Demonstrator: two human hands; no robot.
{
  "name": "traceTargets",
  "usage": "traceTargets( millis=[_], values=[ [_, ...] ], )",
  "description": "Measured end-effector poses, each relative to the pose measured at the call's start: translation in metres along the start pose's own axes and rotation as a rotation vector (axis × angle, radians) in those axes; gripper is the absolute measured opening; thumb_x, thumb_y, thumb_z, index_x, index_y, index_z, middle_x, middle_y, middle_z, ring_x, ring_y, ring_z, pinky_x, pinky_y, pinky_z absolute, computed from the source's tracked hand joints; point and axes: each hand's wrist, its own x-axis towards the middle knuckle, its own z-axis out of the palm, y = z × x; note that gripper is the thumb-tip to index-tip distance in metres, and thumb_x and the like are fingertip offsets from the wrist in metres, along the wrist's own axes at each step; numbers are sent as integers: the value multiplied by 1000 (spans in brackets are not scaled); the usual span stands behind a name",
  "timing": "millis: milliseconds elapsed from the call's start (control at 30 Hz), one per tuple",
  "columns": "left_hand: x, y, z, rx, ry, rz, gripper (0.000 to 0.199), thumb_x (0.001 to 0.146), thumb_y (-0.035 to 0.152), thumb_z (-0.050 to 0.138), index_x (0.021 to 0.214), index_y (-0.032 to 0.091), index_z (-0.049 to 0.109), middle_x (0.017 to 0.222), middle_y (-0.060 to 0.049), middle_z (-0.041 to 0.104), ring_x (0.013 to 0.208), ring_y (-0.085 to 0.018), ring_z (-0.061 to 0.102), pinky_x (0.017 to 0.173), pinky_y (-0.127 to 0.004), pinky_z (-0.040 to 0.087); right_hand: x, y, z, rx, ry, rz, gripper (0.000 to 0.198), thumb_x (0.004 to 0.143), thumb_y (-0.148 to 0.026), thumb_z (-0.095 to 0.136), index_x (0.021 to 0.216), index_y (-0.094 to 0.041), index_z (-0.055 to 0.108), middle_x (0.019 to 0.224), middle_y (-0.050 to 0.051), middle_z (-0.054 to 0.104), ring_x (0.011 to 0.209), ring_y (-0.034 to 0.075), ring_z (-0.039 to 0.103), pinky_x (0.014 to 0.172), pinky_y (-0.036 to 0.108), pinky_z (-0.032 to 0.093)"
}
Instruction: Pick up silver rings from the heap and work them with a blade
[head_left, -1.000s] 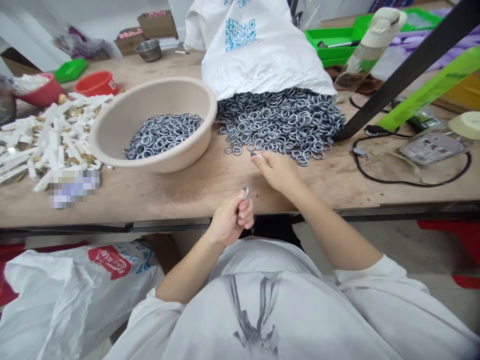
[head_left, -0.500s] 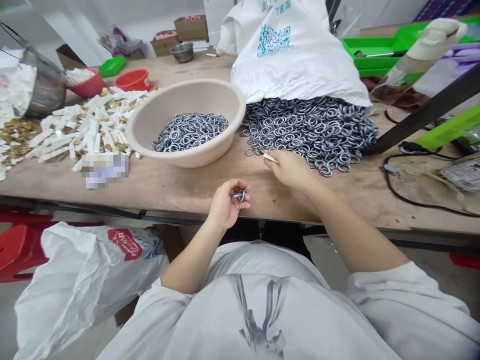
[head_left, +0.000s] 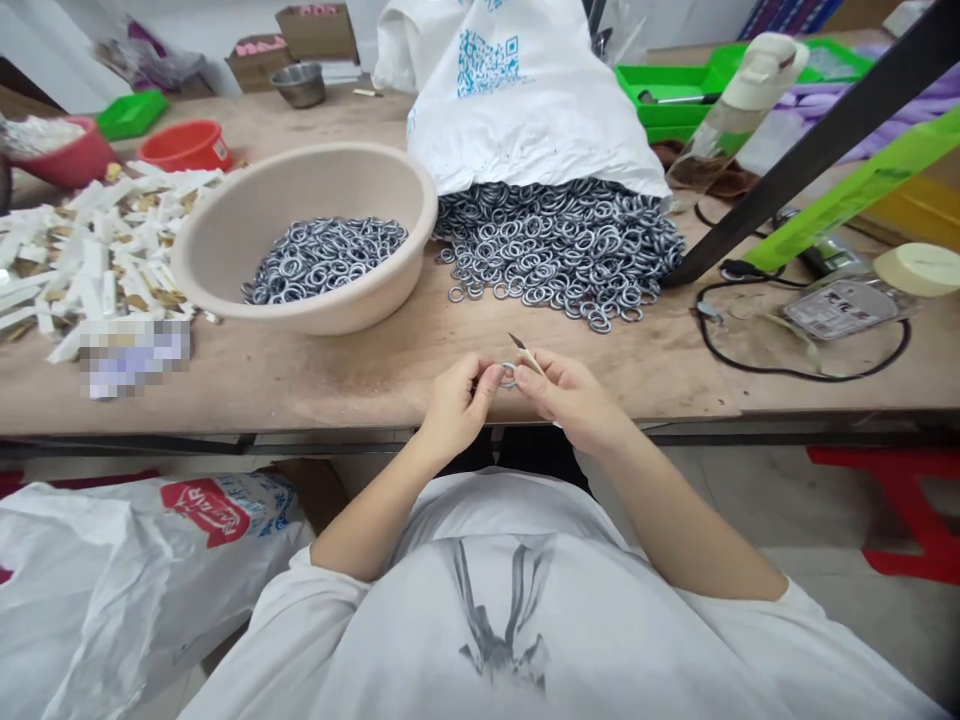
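Close to the table's front edge, my left hand [head_left: 457, 402] pinches a grey metal ring [head_left: 508, 375] between thumb and fingers. My right hand [head_left: 576, 405] meets it from the other side, its fingertips at the same ring. A slim tool with a pale handle [head_left: 531, 360] and a dark pointed tip is also gripped in my right hand, its tip facing up and left; its exact kind is unclear. Beyond my hands lies a heap of similar rings [head_left: 555, 245]. Whether my left palm has more rings is hidden.
A beige basin [head_left: 360, 315] with many rings stands left of the heap. The heap spills from a white sack [head_left: 525, 130]. Pale strips [head_left: 97, 250] cover the table's left side. A dark metal post [head_left: 810, 140] slants up at right, near a black cable [head_left: 787, 372].
My right hand has come back from the heap to my left hand with the tool, and both are now at one ring. The view has shifted rightward.
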Motion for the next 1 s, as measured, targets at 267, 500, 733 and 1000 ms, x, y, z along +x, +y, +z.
traceTargets(
  millis=[267,500,733,1000],
  values=[
    [-14,-2,20,-414,-182,-236,53,84,70,59,73,19,49,58,4,52,42,-6,41,42,-21,29,-3,9,11,27,2,-39,46,76,-65,75,79,-23,57,62,-2,63,51,15,60,54,32,55],
    [-19,5,23,-556,-159,-308,47,87,61,61,72,19,48,53,4,49,41,-6,39,38,-19,24,-5,10,7,-189,95,-174,43,84,-66,66,90,-24,58,67,-3,59,53,13,54,51,28,43],
    [-15,18,17,-659,-47,-345,49,80,58,72,68,19,45,50,6,44,38,-4,34,34,-16,22,-17,5,6,-786,97,-454,50,99,-59,44,67,-21,52,63,1,55,58,13,47,57,29,31],
    [-16,15,17,-709,-63,-374,52,75,59,77,69,19,44,48,8,45,37,-4,34,33,-14,23,-15,12,11,-901,106,-497,52,99,-57,44,62,-21,44,57,-2,48,52,10,41,55,28,26]
  ],
)
